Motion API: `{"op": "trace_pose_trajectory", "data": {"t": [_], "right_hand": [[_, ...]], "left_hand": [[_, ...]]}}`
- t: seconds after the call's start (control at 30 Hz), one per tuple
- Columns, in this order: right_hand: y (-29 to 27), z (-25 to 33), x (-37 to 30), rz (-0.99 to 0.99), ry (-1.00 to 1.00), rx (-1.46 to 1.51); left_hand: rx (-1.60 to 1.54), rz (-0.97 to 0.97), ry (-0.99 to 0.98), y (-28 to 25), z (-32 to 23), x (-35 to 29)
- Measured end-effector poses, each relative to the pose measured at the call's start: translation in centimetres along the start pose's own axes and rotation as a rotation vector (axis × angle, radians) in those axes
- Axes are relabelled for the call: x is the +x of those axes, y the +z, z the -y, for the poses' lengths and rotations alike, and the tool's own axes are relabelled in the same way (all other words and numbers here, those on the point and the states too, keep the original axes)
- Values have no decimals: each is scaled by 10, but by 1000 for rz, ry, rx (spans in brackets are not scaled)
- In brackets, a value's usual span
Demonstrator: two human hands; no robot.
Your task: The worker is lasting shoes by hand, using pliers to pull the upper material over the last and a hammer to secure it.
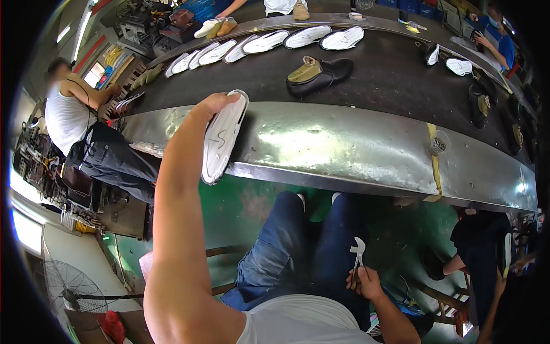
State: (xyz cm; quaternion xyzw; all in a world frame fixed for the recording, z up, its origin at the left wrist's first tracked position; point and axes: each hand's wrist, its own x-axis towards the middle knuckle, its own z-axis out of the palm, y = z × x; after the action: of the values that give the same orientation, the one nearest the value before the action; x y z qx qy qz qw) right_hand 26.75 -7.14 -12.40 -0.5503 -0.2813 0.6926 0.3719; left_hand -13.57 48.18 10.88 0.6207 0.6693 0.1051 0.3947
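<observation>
My left arm reaches out to the bench's metal edge. There my left hand [219,103] is closed round one end of a shoe [220,140], its white, marked underside turned up and its lower end past the edge. The shoe's upper is mostly hidden. Over my lap, my right hand [365,281] is wrapped round the handles of a pair of lasting pliers [358,250], their hooked metal head pointing up. A dark shoe with a tan inside [318,75] stands upright on the bench, beyond the left hand.
Several white-bottomed shoes [266,42] lie in a row along the dark conveyor belt [389,74]. More dark shoes [479,106] stand at the right. A yellow strap [433,160] crosses the metal edge [344,143]. One person [74,114] stands at the left; others work across and at the right.
</observation>
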Motion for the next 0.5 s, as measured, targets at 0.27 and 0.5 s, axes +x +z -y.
{"op": "trace_pose_trajectory", "data": {"t": [0.27, 0.5], "right_hand": [[13, 13, -16, -24, -104, -257], [87, 113, -59, 77, -261, -563]], "left_hand": [[-936, 172, 600, 169, 45, -238], [-969, 327, 502, 294, 97, -317]]}}
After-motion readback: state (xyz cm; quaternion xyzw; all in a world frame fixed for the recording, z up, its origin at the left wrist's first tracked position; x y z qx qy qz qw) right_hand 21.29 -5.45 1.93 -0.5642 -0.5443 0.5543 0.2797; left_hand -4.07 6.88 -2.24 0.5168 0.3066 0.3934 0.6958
